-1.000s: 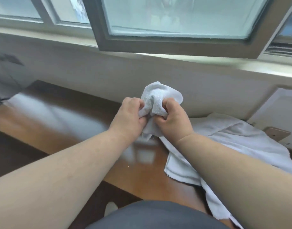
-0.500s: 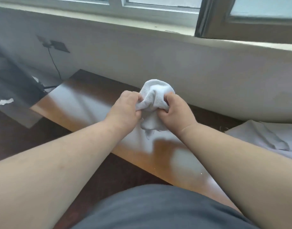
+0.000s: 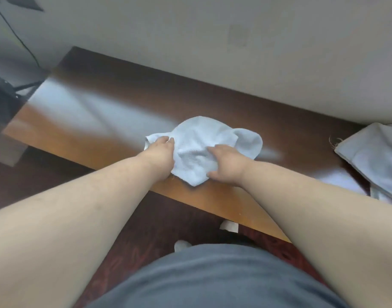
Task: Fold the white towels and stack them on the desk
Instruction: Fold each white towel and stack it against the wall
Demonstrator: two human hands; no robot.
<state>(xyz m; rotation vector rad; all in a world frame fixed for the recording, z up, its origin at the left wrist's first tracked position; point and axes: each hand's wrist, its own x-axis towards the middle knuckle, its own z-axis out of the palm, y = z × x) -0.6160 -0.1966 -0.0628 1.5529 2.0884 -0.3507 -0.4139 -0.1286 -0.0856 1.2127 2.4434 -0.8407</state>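
A small crumpled white towel lies on the glossy brown desk near its front edge. My left hand pinches the towel's left corner with curled fingers. My right hand holds the right side, fingers on top and thumb at the near edge. A loose flap of the towel bulges out to the right, beyond my right hand. More white towels lie in a flat heap at the desk's right end, partly cut off by the frame.
A pale wall runs right behind the desk. Dark equipment with a cable stands off the desk's left end. Below the front edge is a dark red floor, with something white on it.
Both hands have lowered the bunched towel from the air onto the desk and moved apart, so it has opened out. The view has tilted down, and the window is out of sight.
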